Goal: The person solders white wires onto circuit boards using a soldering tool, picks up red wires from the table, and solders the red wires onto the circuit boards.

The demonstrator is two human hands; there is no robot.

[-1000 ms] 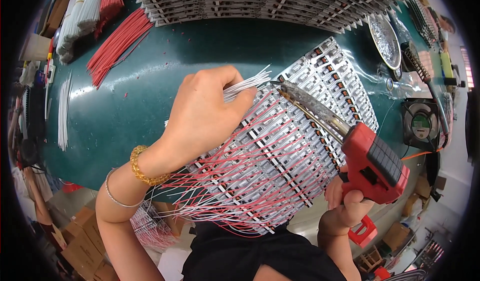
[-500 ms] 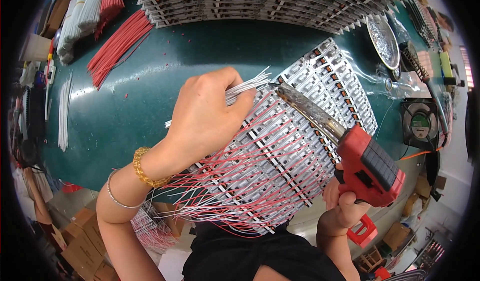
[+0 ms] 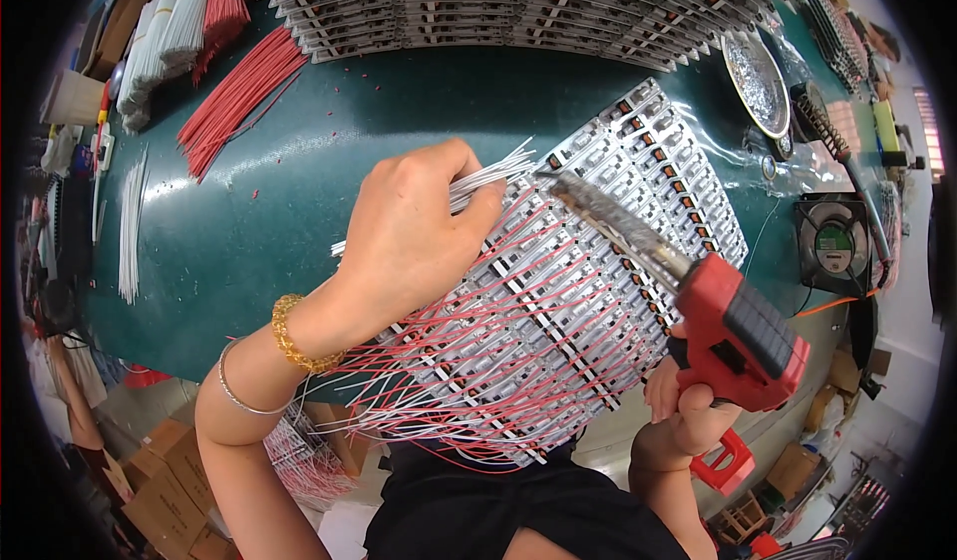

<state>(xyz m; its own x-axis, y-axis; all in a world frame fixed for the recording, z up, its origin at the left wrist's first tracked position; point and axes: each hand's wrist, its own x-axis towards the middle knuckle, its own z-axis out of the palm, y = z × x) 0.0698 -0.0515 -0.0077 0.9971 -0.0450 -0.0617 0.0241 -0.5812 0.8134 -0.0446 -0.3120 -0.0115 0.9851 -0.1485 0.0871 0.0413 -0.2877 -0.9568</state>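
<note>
My left hand (image 3: 419,221) is closed around a bundle of white wires (image 3: 498,172), their ends fanning out past the thumb and finger. Gripped in my right hand (image 3: 683,406) is a red soldering gun (image 3: 743,331) with a black panel on its body. Its long metal barrel (image 3: 623,223) slants up and left, and the tip lies close by the white wire ends; whether they touch I cannot tell. Beneath is a panel of silvery metal-framed circuit boards (image 3: 598,291) in rows. Red and white wires (image 3: 449,381) run from it toward my lap.
A stack of similar panels (image 3: 518,12) borders the far side of the green table (image 3: 299,191). Red wires (image 3: 239,102) and white wires (image 3: 131,226) lie at left. On the right are an oval metal dish (image 3: 758,82), a coiled soldering-iron holder (image 3: 822,127) and a small black fan (image 3: 833,244).
The gun's tip has shifted slightly down and right, and its barrel is blurred by motion. My left hand keeps its hold on the white wires, almost unmoved.
</note>
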